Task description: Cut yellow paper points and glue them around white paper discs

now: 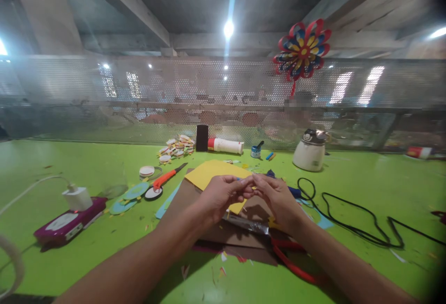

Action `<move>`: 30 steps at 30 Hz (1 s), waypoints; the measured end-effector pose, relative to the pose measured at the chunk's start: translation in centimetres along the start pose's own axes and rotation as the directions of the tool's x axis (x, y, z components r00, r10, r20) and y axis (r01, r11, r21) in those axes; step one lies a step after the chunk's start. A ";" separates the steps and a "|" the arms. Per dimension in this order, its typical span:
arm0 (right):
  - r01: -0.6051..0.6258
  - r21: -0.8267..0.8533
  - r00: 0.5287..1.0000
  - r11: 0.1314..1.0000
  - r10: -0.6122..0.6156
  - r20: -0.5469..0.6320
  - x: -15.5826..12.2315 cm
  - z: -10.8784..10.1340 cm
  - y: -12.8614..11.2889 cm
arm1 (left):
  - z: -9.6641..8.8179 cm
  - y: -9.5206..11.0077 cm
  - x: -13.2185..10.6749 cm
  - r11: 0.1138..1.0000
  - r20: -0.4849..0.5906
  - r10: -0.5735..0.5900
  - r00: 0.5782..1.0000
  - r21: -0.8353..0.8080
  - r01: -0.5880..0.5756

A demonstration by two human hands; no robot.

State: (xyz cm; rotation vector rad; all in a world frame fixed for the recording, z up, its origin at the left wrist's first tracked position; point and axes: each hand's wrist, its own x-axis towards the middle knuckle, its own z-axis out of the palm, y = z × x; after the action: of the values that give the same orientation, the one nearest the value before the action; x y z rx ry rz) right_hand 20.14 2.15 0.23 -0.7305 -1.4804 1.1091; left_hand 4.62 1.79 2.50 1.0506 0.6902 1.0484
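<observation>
My left hand (226,193) and my right hand (276,197) meet above the middle of the table, fingertips pinched together. Between them is something too small to make out; a speck of blue shows at the left fingers. Beneath lie yellow paper (205,172) and brown cardboard (184,206). Large scissors (296,269) with red handles rest on the cardboard, their blades pointing left and partly under my hands. Past my right hand, a dark blue tool handle (294,192) joins a black cord (351,229).
On the left are a purple power strip (69,225) with a white plug, light-blue paper discs (123,205) and an orange-handled cutter (164,178). Behind stand a white-and-red bottle (226,146), a small blue jar (255,151), a white kettle-like container (309,153) and a perforated screen (223,90).
</observation>
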 end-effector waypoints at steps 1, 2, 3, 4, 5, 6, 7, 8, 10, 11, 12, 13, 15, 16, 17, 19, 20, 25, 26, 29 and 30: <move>-0.001 -0.005 1.000 1.000 0.001 0.001 0.0 0.0 0.0 | 0.0 0.0 0.0 1.000 -0.001 0.000 1.000 0.003 0.000; -0.005 -0.010 1.000 1.000 0.005 -0.001 0.0 0.0 0.1 | 0.0 -0.1 0.0 1.000 -0.001 0.001 1.000 0.004 -0.001; -0.011 -0.015 1.000 1.000 0.011 -0.004 0.0 0.0 0.1 | 0.0 -0.1 0.0 1.000 -0.004 0.002 1.000 0.003 -0.002; -0.016 -0.018 1.000 1.000 0.016 -0.008 0.0 0.0 0.2 | -0.1 -0.2 0.0 1.000 -0.007 0.004 1.000 0.001 -0.004; -0.020 -0.019 1.000 1.000 0.020 -0.013 0.0 0.0 0.2 | -0.1 -0.3 0.0 1.000 -0.011 0.007 1.000 -0.005 -0.007; -0.024 -0.019 1.000 1.000 0.024 -0.013 0.0 -0.1 0.3 | -0.1 -0.3 0.0 1.000 -0.017 0.011 1.000 -0.011 -0.012; -0.029 -0.016 1.000 0.999 0.028 -0.013 0.1 -0.1 0.4 | 0.0 -0.4 0.0 1.000 -0.021 0.017 1.000 -0.017 -0.017; -0.036 -0.012 0.999 0.999 0.036 -0.014 0.1 -0.1 0.5 | 0.0 -0.4 0.0 1.000 -0.027 0.022 0.999 -0.022 -0.022; -0.052 -0.006 0.999 0.999 0.052 -0.014 0.1 -0.2 0.6 | 0.1 -0.4 -0.1 0.999 -0.042 0.022 0.999 -0.023 -0.023; -0.058 -0.008 0.998 0.998 0.058 -0.011 0.1 -0.2 0.7 | 0.2 -0.4 -0.1 1.000 -0.050 0.018 0.999 -0.022 -0.019; -0.059 -0.011 0.998 0.998 0.059 -0.008 0.1 -0.2 0.8 | 0.2 -0.3 -0.1 1.000 -0.057 0.012 0.998 -0.021 -0.013; -0.056 -0.015 0.998 0.998 0.056 -0.004 0.1 -0.2 0.8 | 0.2 -0.3 -0.1 1.000 -0.061 0.006 0.998 -0.020 -0.008; -0.046 -0.016 0.999 0.999 0.046 0.005 0.1 -0.2 0.8 | 0.2 -0.2 -0.1 1.000 -0.057 -0.002 0.998 -0.019 0.001; -0.045 -0.014 0.999 0.999 0.045 0.007 0.1 -0.2 0.8 | 0.1 -0.2 -0.1 1.000 -0.047 -0.008 0.999 -0.020 0.007; -0.045 -0.011 0.999 0.999 0.045 0.006 0.1 -0.2 0.8 | 0.0 -0.2 -0.1 1.000 -0.035 -0.017 0.999 -0.020 0.016; -0.041 -0.020 0.999 0.999 0.041 -0.002 0.1 -0.2 0.8 | -0.2 -0.2 0.0 0.999 0.000 -0.036 0.999 -0.022 0.036; -0.038 -0.033 0.999 0.999 0.038 -0.007 0.1 -0.2 0.9 | -0.3 -0.3 0.0 0.999 0.020 -0.042 0.999 -0.025 0.043; -0.007 -0.083 1.000 0.997 0.005 -0.025 0.0 -0.3 0.9 | 0.1 -0.3 -0.3 0.999 0.013 -0.039 0.999 -0.005 0.039; -0.002 -0.079 0.999 0.997 -0.001 -0.042 0.0 -0.3 0.9 | 0.2 -0.3 -0.3 1.000 -0.033 -0.024 0.999 0.002 0.024; -0.008 -0.065 0.988 0.998 -0.003 -0.156 0.2 -0.3 0.7 | 0.7 -0.2 -0.5 0.998 -0.193 0.053 0.980 -0.007 -0.056; -0.015 -0.064 0.979 0.998 0.002 -0.202 0.3 -0.3 0.6 | 0.9 -0.1 -0.5 0.996 -0.229 0.076 0.970 -0.019 -0.082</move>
State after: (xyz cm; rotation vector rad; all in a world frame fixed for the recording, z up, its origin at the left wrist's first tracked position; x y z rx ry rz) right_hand 20.34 2.71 -0.28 -0.8695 -1.3461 0.9664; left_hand 5.21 1.01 2.74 0.9472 0.8213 1.2581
